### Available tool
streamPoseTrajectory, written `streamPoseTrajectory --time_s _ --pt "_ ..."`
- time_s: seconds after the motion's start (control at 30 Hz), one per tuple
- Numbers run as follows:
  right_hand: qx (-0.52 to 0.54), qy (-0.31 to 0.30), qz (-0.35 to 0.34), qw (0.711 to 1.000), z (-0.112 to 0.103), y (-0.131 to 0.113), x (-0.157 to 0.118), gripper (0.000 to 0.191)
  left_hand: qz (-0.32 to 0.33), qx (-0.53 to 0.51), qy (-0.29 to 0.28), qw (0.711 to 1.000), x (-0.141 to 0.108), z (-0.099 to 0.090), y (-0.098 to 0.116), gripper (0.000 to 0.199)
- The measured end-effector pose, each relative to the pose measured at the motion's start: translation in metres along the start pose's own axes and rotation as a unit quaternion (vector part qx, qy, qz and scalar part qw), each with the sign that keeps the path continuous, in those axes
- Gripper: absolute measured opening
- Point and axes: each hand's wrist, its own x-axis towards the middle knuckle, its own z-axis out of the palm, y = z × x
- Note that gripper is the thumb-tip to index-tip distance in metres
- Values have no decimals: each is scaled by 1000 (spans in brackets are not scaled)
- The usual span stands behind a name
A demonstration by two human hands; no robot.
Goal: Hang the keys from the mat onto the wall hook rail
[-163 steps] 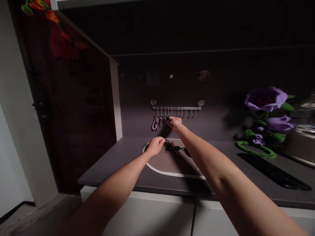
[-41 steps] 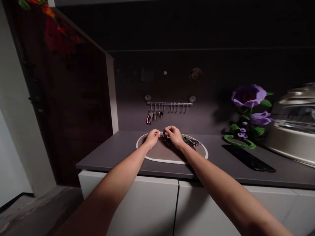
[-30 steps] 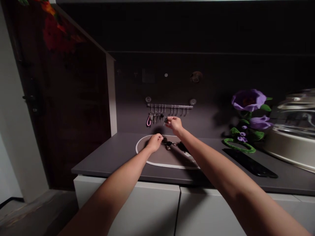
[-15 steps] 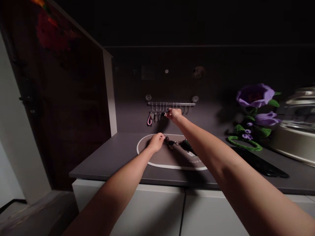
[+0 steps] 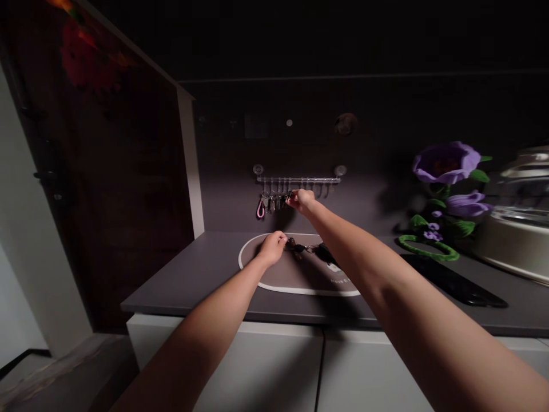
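A clear hook rail [image 5: 299, 180] is fixed to the dark wall, with several keys [image 5: 273, 201] and a pink loop strap [image 5: 260, 209] hanging from its left hooks. My right hand [image 5: 302, 200] is up at the middle hooks, fingers pinched on a small key just under the rail; the fingers partly hide it. Lower down, my left hand [image 5: 273, 246] rests over an oval mat [image 5: 274, 280], its fingertips closed beside a bunch of dark keychains [image 5: 299, 248]. Whatever it pinches is too small to make out. My right forearm covers the right part of the mat.
On the counter [image 5: 184, 274] to the right lie a black flat object [image 5: 458, 283] and purple craft flowers [image 5: 446, 163] with a green ring base. Beyond them stands a cream appliance [image 5: 514, 240] with a clear upper part. A dark door [image 5: 128, 200] is at the left.
My right hand has shifted very slightly left at the hooks, and the shiny piece in its fingers now shows less. My left hand has stayed in place.
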Motion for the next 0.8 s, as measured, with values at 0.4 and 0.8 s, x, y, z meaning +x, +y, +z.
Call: streamPoseTrajectory --time_s 0.4,0.8 --pt "-30 4 -10 999 -4 15 6 12 -20 -25 20 999 3 2 -5 13" --pt "-71 -24 -23 997 -13 19 0 14 -36 -27 35 998 2 1 -6 12"
